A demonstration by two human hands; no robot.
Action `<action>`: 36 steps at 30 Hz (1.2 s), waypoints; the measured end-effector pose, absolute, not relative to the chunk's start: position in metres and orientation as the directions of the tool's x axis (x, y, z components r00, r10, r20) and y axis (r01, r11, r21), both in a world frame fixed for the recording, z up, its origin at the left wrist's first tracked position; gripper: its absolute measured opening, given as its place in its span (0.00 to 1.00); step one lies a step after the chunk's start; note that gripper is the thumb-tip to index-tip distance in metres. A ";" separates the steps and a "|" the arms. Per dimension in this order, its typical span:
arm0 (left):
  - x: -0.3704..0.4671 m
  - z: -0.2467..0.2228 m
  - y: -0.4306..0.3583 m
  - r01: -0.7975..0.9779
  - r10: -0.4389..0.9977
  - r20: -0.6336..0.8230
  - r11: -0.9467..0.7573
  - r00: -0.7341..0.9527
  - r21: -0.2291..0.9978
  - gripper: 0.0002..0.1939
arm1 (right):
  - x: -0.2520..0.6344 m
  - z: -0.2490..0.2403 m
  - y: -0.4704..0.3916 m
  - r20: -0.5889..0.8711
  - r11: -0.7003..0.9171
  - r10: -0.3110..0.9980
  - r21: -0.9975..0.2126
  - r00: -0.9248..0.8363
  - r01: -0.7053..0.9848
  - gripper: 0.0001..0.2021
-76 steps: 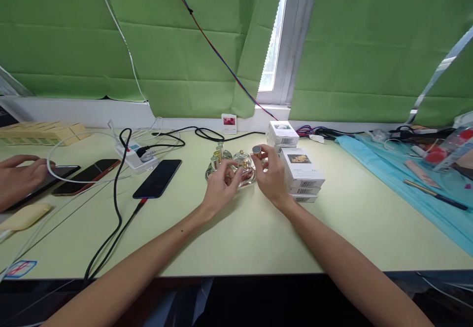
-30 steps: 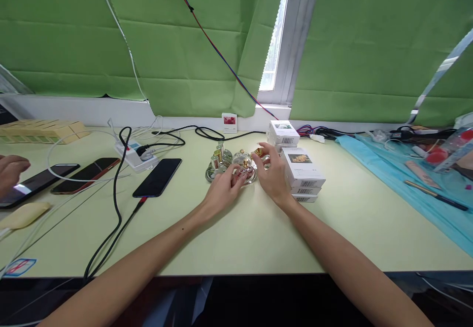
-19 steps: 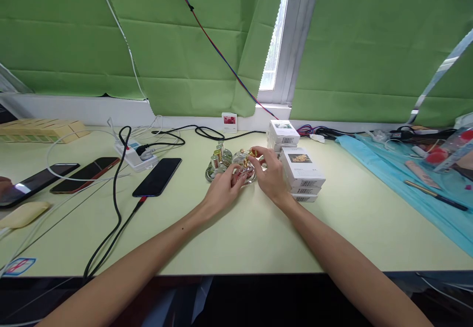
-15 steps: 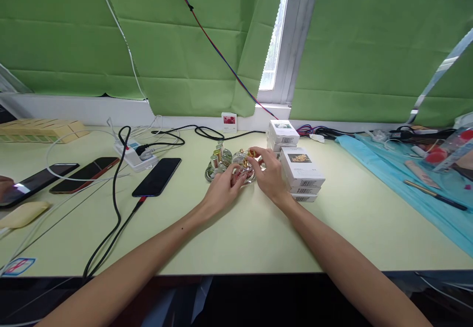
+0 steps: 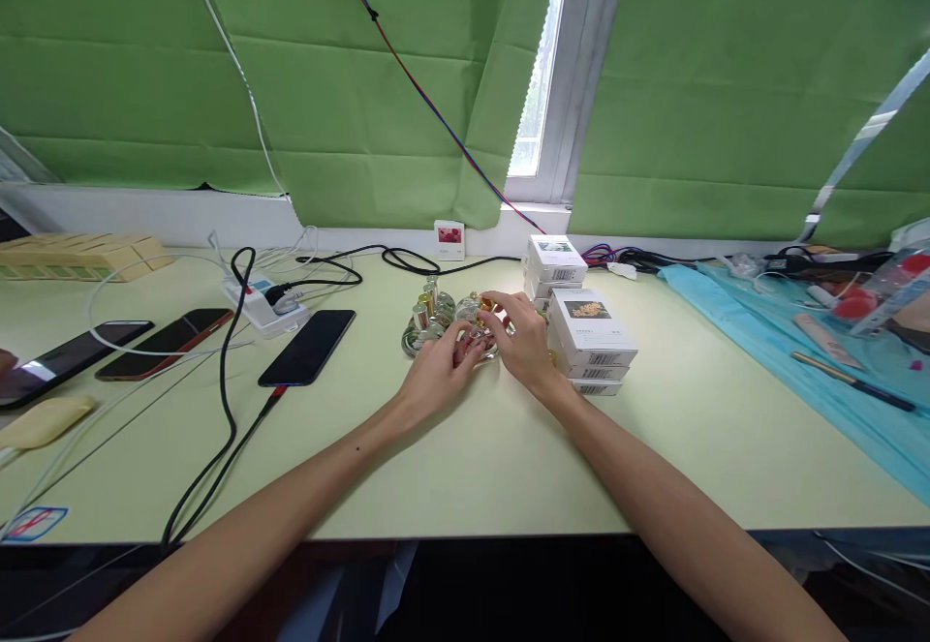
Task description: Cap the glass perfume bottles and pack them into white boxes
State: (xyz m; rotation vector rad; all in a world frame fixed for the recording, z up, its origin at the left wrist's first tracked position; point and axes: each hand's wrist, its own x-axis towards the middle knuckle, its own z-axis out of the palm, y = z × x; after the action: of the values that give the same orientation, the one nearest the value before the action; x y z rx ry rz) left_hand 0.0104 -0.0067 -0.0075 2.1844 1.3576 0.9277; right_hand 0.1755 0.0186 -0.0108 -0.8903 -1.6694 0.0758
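Several small glass bottles (image 5: pixel 423 317) with gold and silvery parts stand close together at the middle of the table. My left hand (image 5: pixel 441 366) is at the near side of the group, its thumb and fingers closed round a clear glass bottle (image 5: pixel 476 340) with something reddish in or behind it. Over the right side of that bottle, my right hand (image 5: pixel 524 340) has its fingers curled by a gold cap. The fingers partly hide both cap and bottle. Just right of my right hand are stacked white boxes (image 5: pixel 592 332) with flower pictures.
More white boxes (image 5: pixel 556 259) stand behind. A small white box (image 5: pixel 449 240) leans near the wall. To the left lie a black phone (image 5: pixel 307 347), a power strip (image 5: pixel 265 308), cables and more phones; another person's fingers show at the left edge. Blue plastic (image 5: pixel 806 351) covers the right side.
My right hand has shifted slightly left, its fingers more curled over the gold cap. My left hand has stayed nearly in place.
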 end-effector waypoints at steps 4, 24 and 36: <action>0.010 -0.007 -0.007 0.629 0.897 0.323 -0.443 0.303 0.639 0.18 | 0.175 -0.011 0.019 0.817 0.713 0.575 -0.480 -0.035 0.510 0.08; 0.010 -0.006 -0.008 0.629 0.895 0.320 -0.446 0.311 0.637 0.20 | 0.175 -0.013 0.019 0.816 0.709 0.575 -0.459 -0.062 0.535 0.07; 0.010 -0.006 -0.007 0.632 0.891 0.326 -0.454 0.316 0.628 0.18 | 0.175 -0.013 0.019 0.791 0.684 0.607 -0.477 -0.069 0.551 0.07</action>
State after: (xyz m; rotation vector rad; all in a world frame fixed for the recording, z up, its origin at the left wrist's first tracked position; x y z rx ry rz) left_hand 0.0100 -0.0072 -0.0063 2.2026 1.3551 0.9190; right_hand 0.1754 0.0188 -0.0134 -0.9361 -1.7254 0.0600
